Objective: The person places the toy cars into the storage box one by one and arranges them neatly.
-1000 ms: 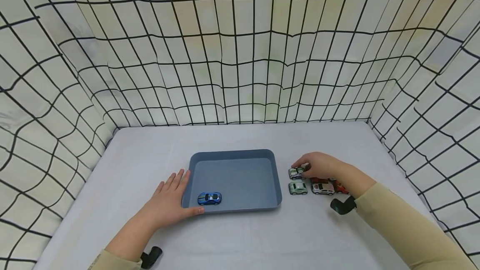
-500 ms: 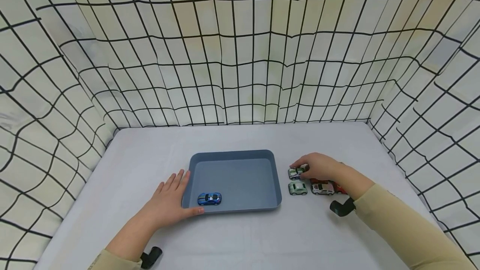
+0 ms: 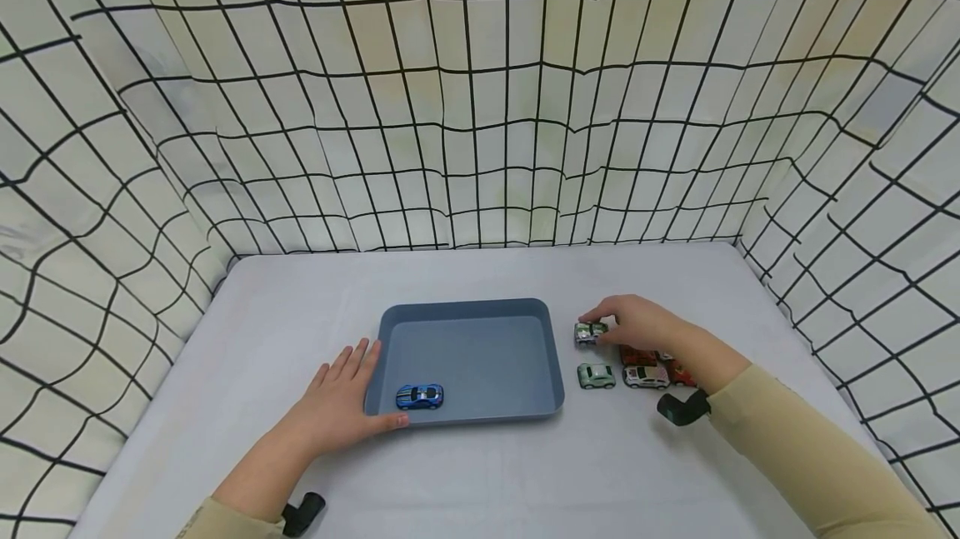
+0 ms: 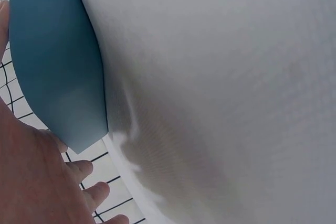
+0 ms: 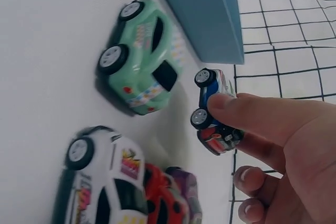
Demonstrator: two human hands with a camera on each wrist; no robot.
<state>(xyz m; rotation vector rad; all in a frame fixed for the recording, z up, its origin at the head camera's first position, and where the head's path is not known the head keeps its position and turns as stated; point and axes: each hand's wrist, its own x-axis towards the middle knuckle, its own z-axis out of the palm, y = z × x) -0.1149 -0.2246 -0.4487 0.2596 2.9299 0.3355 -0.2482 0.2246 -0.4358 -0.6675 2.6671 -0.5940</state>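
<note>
Gently | yr R hand (image 3: 636, 321) pinches patterned car (image 5: 205, 98); hold lvl, clr green car (image 3: 596, 376) nearside | L hand (image 3: 335, 401) splayed against tray (image 3: 480, 364)

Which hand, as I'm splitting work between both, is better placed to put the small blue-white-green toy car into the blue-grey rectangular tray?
Probably the right hand: it pinches the car, right of the tray. The left hand rests at the tray's left side.

– What's being worn?
– Beige: a right sleeve (image 3: 817, 456), lightly creased, and a left sleeve (image 3: 231, 520), mostly out of view.
– Anything else?
– A left wrist piece (image 3: 303, 514) and right wrist piece (image 3: 683, 409), both black and elbow-shaped.
– Left hand (image 3: 337, 407), right hand (image 3: 639, 326)?
– Bare.
</note>
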